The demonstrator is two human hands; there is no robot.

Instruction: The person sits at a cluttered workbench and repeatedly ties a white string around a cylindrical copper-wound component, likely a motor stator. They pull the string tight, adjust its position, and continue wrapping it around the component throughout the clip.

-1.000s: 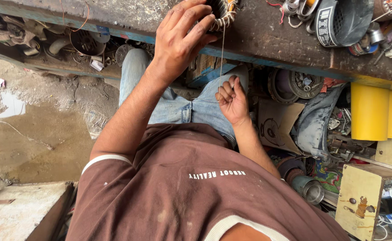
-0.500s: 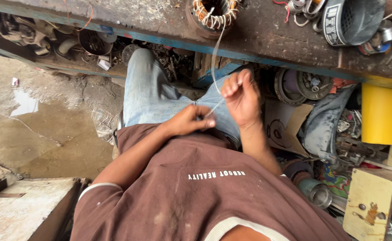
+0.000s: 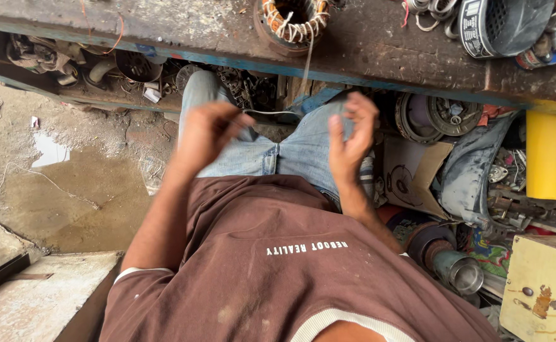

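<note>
At the far left, a muddy puddle (image 3: 50, 190) is seen on the ground, well apart from the work. The left hand (image 3: 208, 133) is caught in blur above the lap, fingers curled in, and a thin pale cord (image 3: 266, 113) is pinched at its fingertips, a narrow, closed hold. From there the cord is carried across towards the middle, then up over the edge of the worn bench (image 3: 164, 25) to the stator (image 3: 292, 19), which sits on the benchtop with its copper windings bound in the same pale cord.

Judged from this, the lacing of the windings is in hand, and a length of cord is being drawn taut between the two hands. The right hand (image 3: 351, 133) is held up just beside the cord's drop, fingers bunched and pointing upward. Whether the cord is actually gripped there cannot be told, since the strand is lost against the jeans.

A further pull would call for steady tension kept in line with the stator, so that the cord is not snagged on the bench edge or the coil heads disturbed.

Further right, a grey vented motor cover (image 3: 499, 25) is lying on the bench, a yellow cylinder (image 3: 553, 155) is standing below it, and a steel can (image 3: 460, 272) is seen among the clutter.
</note>
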